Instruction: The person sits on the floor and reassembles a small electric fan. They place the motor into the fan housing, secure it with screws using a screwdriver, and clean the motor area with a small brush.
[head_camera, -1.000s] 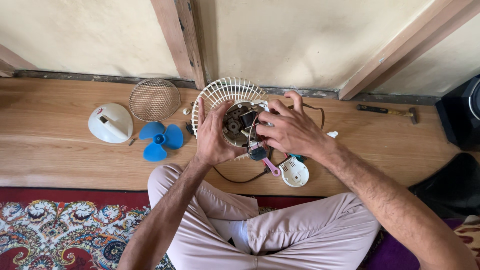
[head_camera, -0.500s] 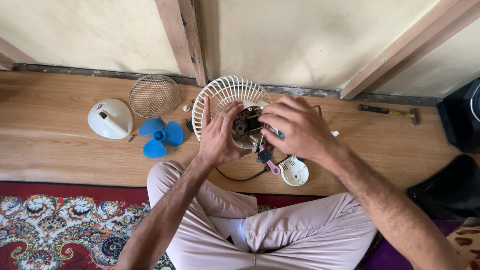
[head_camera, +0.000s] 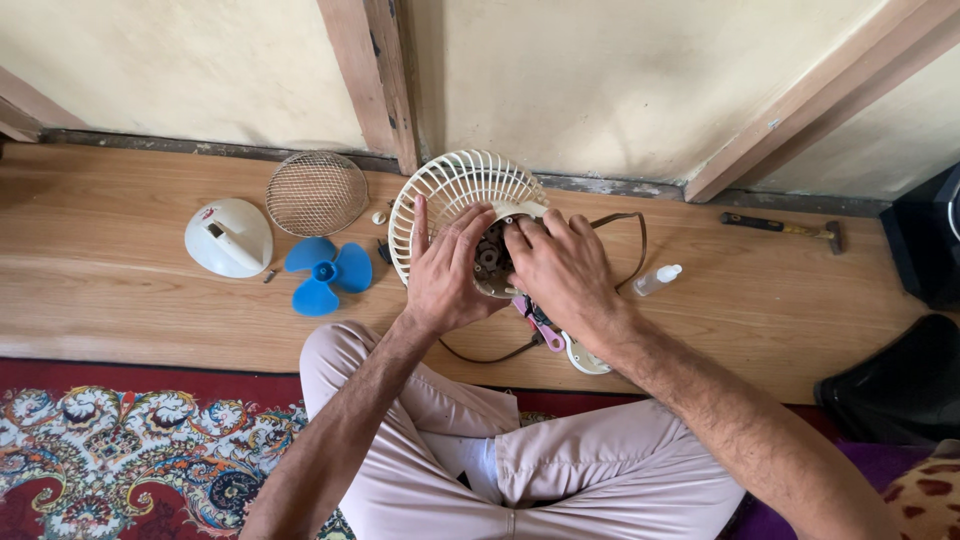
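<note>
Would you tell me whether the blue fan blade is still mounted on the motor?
No, the blue fan blade lies loose on the wooden floor, left of the cream fan grille.

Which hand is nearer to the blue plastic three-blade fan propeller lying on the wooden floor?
Left. The left hand rests on the cream fan grille, just right of the blue plastic three-blade fan propeller. The right hand lies farther right, beyond the left.

We find the fan guard (head_camera: 455, 190) on the floor (head_camera: 120, 290) near the wall, with both hands on the motor (head_camera: 492, 258) at its centre. To its left lie the fan blade (head_camera: 322, 273), mesh cover (head_camera: 317, 193) and housing cap (head_camera: 228, 237). To its right lie the small bottle (head_camera: 656, 280) and, farther right, the hammer (head_camera: 785, 228).
</note>
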